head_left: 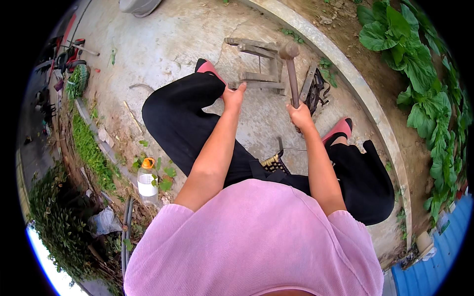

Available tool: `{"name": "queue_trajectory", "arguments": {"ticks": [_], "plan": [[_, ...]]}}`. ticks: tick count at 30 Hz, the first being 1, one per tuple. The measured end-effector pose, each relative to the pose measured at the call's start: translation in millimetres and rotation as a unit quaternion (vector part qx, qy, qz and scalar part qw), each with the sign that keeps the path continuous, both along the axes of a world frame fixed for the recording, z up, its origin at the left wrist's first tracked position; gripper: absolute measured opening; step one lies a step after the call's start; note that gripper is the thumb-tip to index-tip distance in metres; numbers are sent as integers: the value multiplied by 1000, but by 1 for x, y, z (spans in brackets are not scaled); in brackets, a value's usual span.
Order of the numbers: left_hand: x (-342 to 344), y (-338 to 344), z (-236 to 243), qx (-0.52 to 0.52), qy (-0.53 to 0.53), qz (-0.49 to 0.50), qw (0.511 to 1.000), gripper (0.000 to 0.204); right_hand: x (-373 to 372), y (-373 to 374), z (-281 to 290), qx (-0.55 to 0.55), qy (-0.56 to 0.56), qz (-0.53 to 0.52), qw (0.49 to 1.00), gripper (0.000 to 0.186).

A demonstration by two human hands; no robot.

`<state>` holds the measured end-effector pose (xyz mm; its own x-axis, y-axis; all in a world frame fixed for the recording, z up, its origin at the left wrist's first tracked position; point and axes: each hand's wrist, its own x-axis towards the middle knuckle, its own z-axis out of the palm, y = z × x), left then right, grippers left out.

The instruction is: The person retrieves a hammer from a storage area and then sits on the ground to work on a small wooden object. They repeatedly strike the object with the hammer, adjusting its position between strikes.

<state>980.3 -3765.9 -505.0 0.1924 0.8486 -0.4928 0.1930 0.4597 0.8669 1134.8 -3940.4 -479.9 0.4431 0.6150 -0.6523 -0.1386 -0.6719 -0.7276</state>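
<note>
A weathered wooden frame (266,85), like part of a small stool, lies on the concrete in front of me. My left hand (233,97) grips the near left end of its lower bar. My right hand (299,115) is closed round the handle of a mallet (289,51), whose head is raised at the frame's right side. A loose wooden piece with dark torn straps (316,93) lies right of the mallet. Below, between my legs, is a small woven black-and-yellow seat (271,163).
My pink-and-black shoes flank the frame. A plastic jug (147,185) with orange cap stands at lower left, near weeds, pipes and clutter. A curved concrete kerb (382,128) borders soil with leafy plants (419,93) on the right. A grey object (136,6) is at the top.
</note>
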Motion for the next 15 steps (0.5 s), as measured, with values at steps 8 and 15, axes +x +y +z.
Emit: {"name": "queue_trajectory", "arguments": {"ticks": [8,15], "plan": [[36,-16,16,77,-18,-103,992,25,-5,-23,-35,-177,282,-42,942,17],[31,-32,40,126,-45,-117,984,23,10,-40,0,-24,406,-218,887,16]]}}
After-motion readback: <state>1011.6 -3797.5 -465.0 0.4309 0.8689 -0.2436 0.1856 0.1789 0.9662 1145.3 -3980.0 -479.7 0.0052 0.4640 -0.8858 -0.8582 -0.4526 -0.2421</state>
